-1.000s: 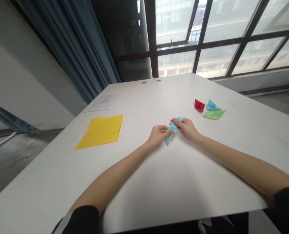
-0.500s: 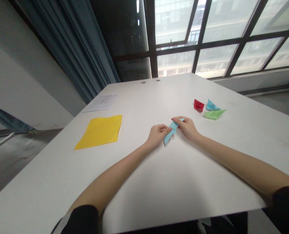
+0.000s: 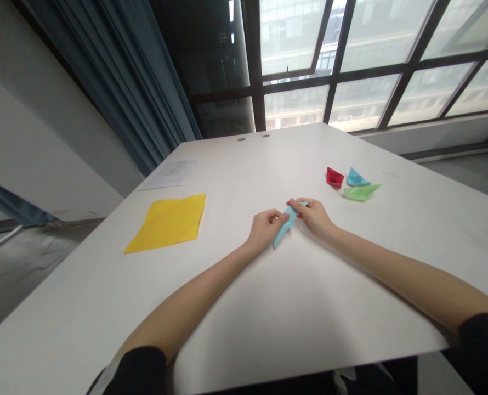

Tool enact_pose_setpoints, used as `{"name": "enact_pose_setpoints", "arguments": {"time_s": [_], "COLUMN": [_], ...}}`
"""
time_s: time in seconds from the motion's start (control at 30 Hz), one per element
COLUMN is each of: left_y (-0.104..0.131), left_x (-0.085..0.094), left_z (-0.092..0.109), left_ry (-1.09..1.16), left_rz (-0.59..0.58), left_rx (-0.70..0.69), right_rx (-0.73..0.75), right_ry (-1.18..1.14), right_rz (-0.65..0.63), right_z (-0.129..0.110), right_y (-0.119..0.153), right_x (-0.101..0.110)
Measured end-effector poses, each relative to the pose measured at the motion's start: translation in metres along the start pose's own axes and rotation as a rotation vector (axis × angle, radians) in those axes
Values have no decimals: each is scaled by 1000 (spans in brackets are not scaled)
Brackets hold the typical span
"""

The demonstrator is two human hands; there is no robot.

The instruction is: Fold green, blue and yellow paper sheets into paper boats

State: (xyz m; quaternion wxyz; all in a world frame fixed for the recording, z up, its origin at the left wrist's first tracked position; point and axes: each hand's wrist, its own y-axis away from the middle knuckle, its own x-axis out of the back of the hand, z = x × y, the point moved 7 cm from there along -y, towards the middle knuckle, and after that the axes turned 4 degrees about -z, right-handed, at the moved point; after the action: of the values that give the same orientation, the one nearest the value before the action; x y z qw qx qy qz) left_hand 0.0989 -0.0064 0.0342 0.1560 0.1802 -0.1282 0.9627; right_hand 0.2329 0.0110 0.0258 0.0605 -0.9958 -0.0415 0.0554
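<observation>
Between my two hands is a piece of folded light-blue paper (image 3: 284, 230), held just above the white table and slanting from lower left to upper right. My left hand (image 3: 265, 227) pinches its near-left part between thumb and fingers. At the far-right end, my right hand (image 3: 310, 213) grips the paper with thumb and fingertips. The fingers cover part of the folds. Beyond my right hand sit a red folded paper boat (image 3: 334, 178), a blue one (image 3: 357, 178) and a green one (image 3: 361, 192), close together.
A yellow sheet stack (image 3: 168, 224) lies to the left on the white table (image 3: 236, 307). Behind it is a printed white sheet (image 3: 169, 174). Two round holes are set near the table's far edge, before the windows and a blue curtain (image 3: 132, 71).
The light-blue paper has tilted slightly in my hands, so its near end looks narrower and sits a little further left. Both hands keep their hold.
</observation>
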Motion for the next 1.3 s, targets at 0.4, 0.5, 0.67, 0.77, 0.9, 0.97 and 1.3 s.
{"name": "enact_pose_setpoints", "arguments": {"time_s": [0.4,0.5,0.67,0.77,0.9,0.97,1.3], "left_y": [-3,-4,-3,-5,-6,-6,-7], "left_x": [5,1,-2,4,15,17,15], "left_z": [-8,-12,-15,-15,-18,-19,-19], "left_ry": [157,179,219,280,352,366,284], "left_rz": [66,21,8,67,182,199,225], "left_rx": [8,54,81,64,52,47,-12], "right_rx": [28,40,22,-4,-78,-78,105], "right_ry": [-10,55,40,-14,59,129,382], "right_rz": [-11,2,-88,-114,-175,-199,-148], "right_z": [-1,0,-1,1,6,4,-13], "right_y": [-3,-3,-3,-3,1,4,5], "right_x": [3,5,-2,-5,-11,-15,-11]}}
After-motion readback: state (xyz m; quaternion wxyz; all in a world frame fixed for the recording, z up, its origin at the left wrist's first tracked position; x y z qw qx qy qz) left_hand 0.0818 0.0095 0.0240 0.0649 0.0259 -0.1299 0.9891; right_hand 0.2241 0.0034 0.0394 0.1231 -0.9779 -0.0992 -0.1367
